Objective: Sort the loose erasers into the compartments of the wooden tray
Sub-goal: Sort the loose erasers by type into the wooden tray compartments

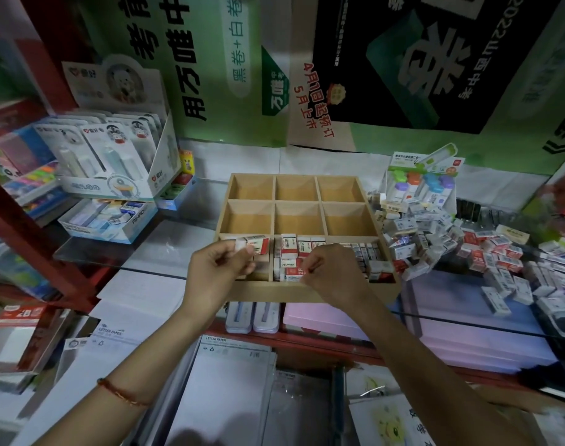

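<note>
1. Starting at the left, the left hand (218, 272) hovers over the near-left compartment of the wooden tray (302, 294), its fingers pinched on one eraser (254, 244), a small white block in a red-and-white paper sleeve with a barcode, held level just above the compartment.
2. Below that hand, the near-left compartment looks almost bare; whether anything lies in it I cannot tell, since the hand covers most of it.
3. Next along, the near-middle compartment holds packed erasers (295, 255) of the same red-and-white kind, marked 2B, set in fairly tidy rows.
4. The right hand (334, 273) reaches into the front of that middle compartment, fingertips closed on the edge of a red-and-white eraser lying there, seemingly nudging it into line.
5. Further right, the near-right compartment holds darker-sleeved erasers (369, 257) standing side by side.
6. The six compartments in the middle and far rows are all unfilled.
7. Right of the tray, touching its side, a big loose pile (474, 252) of mixed erasers spreads across the counter: white, red-and-white and a few yellowish ones, lying at all angles.
8. Judging by this, the sorting is at an early stage: roughly two compartments filled, a third begun, and most of the pile left to go.
</note>
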{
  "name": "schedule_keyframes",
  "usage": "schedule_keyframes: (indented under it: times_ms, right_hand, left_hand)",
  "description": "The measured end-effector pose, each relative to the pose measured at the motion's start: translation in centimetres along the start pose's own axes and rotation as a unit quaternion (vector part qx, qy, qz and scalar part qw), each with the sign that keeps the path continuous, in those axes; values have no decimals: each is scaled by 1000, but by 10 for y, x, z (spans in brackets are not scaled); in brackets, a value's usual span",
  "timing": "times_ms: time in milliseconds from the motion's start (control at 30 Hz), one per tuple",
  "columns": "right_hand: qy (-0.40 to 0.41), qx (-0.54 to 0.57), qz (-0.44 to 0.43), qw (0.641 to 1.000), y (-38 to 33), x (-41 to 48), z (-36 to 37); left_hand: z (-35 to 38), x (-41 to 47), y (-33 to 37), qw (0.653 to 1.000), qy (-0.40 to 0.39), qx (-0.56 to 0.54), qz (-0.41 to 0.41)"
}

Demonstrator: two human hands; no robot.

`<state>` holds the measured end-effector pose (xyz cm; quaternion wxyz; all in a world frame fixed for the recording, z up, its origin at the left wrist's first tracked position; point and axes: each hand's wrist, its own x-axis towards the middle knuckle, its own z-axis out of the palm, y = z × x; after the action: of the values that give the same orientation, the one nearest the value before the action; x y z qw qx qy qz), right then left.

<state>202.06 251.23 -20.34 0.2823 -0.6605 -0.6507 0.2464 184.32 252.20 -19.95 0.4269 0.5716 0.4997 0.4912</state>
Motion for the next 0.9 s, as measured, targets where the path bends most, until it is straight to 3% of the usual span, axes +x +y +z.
schedule_keyframes:
  times_ms: [167, 400, 600, 733, 900]
  right_hand:
    - [-57, -12, 10, 998, -6, -6, -3]
    - [-105, -66, 95, 988, -15, -3, -3]
    - [-60, -133, 89, 985, -19, -10, 13]
    - [-73, -63, 65, 993, -16, -16, 3]
    - [28, 26, -9, 999, -4, -21, -18]
  left_hand:
    - [-3, 1, -6, 1000, -11, -6, -4]
    - [-2, -1, -10, 1000, -14, 23, 6]
    - [-2, -3, -17, 999, -22, 38, 0]
    - [-3, -5, -18, 999, -32, 41, -11]
    - [5, -7, -10, 998, -49, -5, -49]
